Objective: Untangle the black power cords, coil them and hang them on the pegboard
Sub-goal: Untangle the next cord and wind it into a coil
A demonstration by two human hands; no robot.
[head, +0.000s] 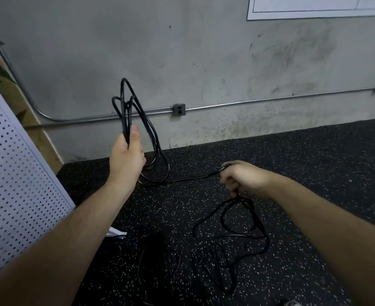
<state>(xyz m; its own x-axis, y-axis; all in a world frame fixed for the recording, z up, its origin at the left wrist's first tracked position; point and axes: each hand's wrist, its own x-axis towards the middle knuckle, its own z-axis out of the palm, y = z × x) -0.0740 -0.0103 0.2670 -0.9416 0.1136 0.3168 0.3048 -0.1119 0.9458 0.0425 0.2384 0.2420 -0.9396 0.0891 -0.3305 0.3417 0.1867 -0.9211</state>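
Black power cords, floor (314, 162) lot: the coiled cord (124, 107) is standing upright in the gripping left hand (128, 157), near the floor's far edge. Its tail is running to the right hand (241, 178), which is clasping the strand. Loose cords (224, 257) are sprawling towards the near edge. The pegboard (12, 173) is leaning at the left edge.

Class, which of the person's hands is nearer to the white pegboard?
Left. The left hand, gripping the cord coil, is raised to the right of the pegboard; the right hand is farther right, holding the cord's loose run.
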